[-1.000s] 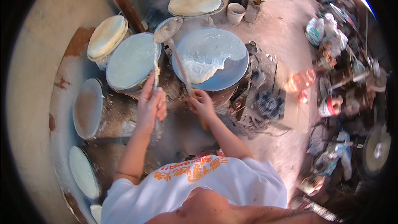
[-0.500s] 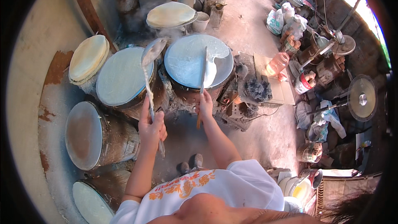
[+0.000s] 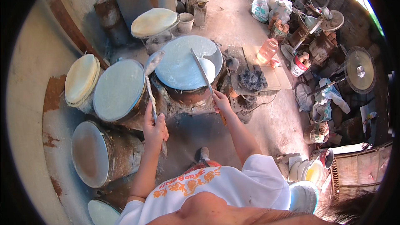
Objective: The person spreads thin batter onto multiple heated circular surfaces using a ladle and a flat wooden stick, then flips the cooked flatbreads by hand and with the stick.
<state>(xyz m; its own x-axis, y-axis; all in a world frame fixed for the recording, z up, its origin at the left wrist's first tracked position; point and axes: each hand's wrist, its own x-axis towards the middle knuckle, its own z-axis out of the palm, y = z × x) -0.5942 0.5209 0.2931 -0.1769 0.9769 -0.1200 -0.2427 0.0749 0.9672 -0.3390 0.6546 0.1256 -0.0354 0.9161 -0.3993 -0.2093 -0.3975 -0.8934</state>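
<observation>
My left hand (image 3: 155, 132) is closed round the long, batter-smeared handle of a ladle (image 3: 155, 61). Its bowl hangs beside the left rim of a round griddle (image 3: 166, 68). My right hand (image 3: 221, 102) grips the wooden handle of a long, narrow spatula (image 3: 201, 67), whose blade slants up and left across the griddle. A thin sheet of pale batter (image 3: 179, 58) covers most of the plate. Thicker white batter (image 3: 207, 67) lies along the blade's right side, and bare metal shows at the right edge.
Left of me stand more drum-like griddles, one batter-covered (image 3: 121, 89) and one with a brown middle (image 3: 89, 154). Stacks of round flatbreads (image 3: 82, 79) (image 3: 154, 22) sit left and behind. On the right are a cardboard sheet (image 3: 266, 73), a pink jar (image 3: 267, 51), buckets (image 3: 310, 171) and a fan (image 3: 360, 70).
The spatula has swung from nearly upright to a leftward slant, and my right hand has moved right. The ladle stays in my left hand. The whole view has shifted somewhat.
</observation>
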